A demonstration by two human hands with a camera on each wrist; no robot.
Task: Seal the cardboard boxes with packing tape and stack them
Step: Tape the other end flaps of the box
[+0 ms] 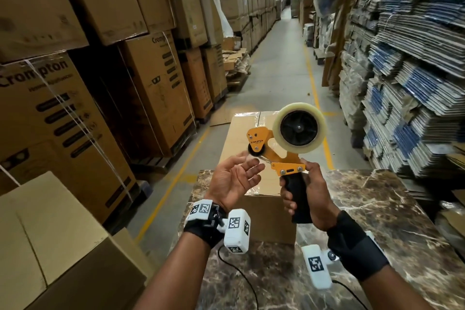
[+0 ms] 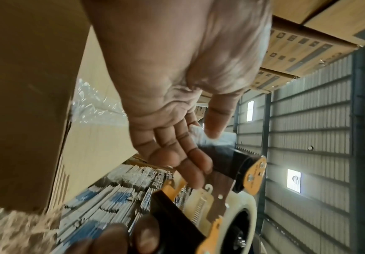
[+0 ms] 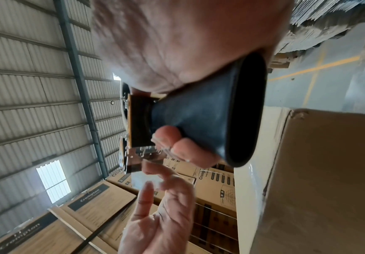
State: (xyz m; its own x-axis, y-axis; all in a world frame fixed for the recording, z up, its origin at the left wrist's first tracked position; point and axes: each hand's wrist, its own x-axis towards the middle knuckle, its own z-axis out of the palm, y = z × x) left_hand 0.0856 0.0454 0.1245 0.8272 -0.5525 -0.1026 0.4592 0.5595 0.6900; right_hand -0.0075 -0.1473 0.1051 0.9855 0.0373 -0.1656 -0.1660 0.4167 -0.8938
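Note:
A closed cardboard box (image 1: 241,133) lies on the marble-topped table (image 1: 377,209), with clear tape shining across its far end. Above it my right hand (image 1: 302,196) grips the black handle (image 3: 209,120) of a yellow tape dispenser (image 1: 284,156), held upright with its roll of clear tape (image 1: 299,128) on top. My left hand (image 1: 251,161) is palm up just left of the dispenser. Its fingers are relaxed and spread, and the fingertips (image 2: 196,163) lie at the black roller, where the loose tape end (image 2: 211,142) hangs. The thumb and fingers stay apart.
Tall stacks of printed cartons (image 1: 63,108) line the left of the aisle. Bundles of flattened cardboard (image 1: 415,83) fill the right side. A plain box (image 1: 50,234) sits at my lower left. Grey floor with yellow lines (image 1: 289,70) runs ahead beyond the table.

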